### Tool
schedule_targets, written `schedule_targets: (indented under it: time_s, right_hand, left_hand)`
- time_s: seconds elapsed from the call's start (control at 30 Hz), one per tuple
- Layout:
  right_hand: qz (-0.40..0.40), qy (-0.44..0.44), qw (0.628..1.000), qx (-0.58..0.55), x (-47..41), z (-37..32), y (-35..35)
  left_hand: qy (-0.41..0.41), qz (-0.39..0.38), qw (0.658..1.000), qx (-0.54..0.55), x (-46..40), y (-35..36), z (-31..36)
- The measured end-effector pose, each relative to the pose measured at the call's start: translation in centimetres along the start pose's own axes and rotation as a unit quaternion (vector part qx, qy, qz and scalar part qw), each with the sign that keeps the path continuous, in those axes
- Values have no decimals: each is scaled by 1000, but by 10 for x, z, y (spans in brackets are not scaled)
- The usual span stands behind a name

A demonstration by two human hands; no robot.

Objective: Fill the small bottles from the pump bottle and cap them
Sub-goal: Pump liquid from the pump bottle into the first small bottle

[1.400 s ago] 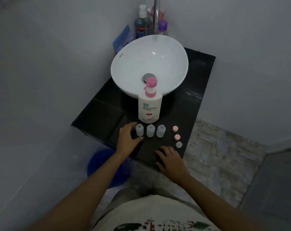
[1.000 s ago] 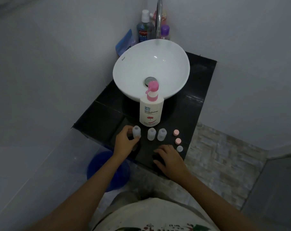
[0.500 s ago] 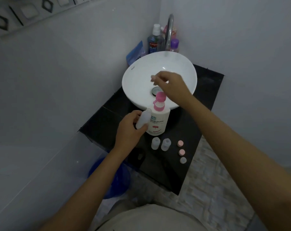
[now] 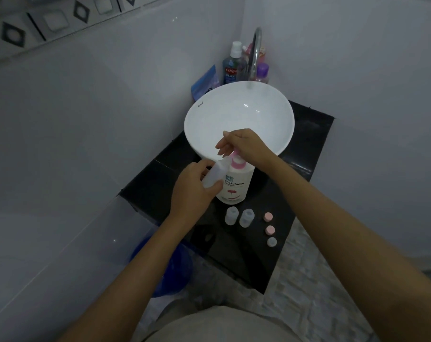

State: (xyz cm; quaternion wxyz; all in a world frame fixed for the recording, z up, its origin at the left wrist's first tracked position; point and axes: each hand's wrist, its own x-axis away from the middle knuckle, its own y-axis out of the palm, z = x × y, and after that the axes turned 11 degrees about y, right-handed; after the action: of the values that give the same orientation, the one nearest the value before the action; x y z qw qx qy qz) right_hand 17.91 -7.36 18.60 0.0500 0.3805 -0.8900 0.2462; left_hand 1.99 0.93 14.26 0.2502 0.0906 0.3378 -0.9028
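Your left hand (image 4: 192,188) grips one small bottle (image 4: 213,174), tilted, its mouth up against the pink pump head of the pump bottle (image 4: 235,185). Your right hand (image 4: 244,146) rests on top of that pump head, fingers loosely curved — the spout itself is hidden. Two more small bottles (image 4: 239,217) stand upright on the black counter (image 4: 305,144), just in front of the pump bottle; three caps (image 4: 270,229) lie in a row to their right.

The left hand (image 4: 192,188) holds a small bottle (image 4: 213,174) tilted against the pump bottle (image 4: 235,183); the right hand (image 4: 244,146) rests on its pump.
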Motion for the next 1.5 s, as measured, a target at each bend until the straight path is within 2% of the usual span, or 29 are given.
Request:
schedule_targets:
  time_s: [0.37, 0.53, 0.8, 1.03, 1.27, 1.5]
  right_hand:
    - [1, -1, 1000, -17, 5, -1, 1]
    - [-4, 2, 999, -41, 4, 2, 0]
    - [7, -6, 999, -46, -10, 13, 1]
    - [-5, 33, 999, -12, -13, 25, 7]
    - [-26, 0, 1000, -4, -11, 0, -5]
    - [-29, 11, 999, -22, -15, 16, 1]
  left_hand:
    - [4, 3, 1000, 8, -2, -2, 6]
    - [-8, -5, 999, 49, -4, -1, 6]
    - [-22, 24, 986, 161, -1, 2, -2]
    - [-70, 12, 981, 182, 0, 8, -14]
    - [-52, 19, 975, 216, -4, 1, -11]
    - [-73, 17, 973, 218, -3, 8, -16]
